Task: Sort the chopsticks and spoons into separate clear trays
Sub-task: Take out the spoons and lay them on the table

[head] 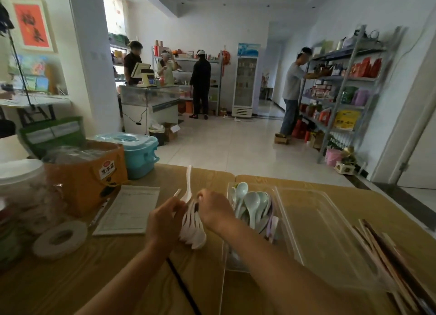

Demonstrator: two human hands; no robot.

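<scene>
My left hand point(165, 222) grips a fanned stack of white spoons point(192, 229) just above the wooden table point(106, 279). My right hand point(213, 210) pinches the top of that same stack from the right side. One white spoon point(188, 184) sticks up from the stack, beside a pale chopstick tip point(177, 192). To the right stands a clear tray point(230, 255) holding several pale green and white spoons point(251, 206). A second clear tray point(330, 232) lies further right. Several wooden and dark chopsticks point(389, 258) lie at its right end.
A printed sheet point(128, 209) and a roll of tape point(60, 239) lie at the left. Behind them are an orange box point(85, 180), a blue container point(139, 154) and a clear jar point(21, 184). A black cable point(181, 288) runs under my left forearm. People stand at distant shelves.
</scene>
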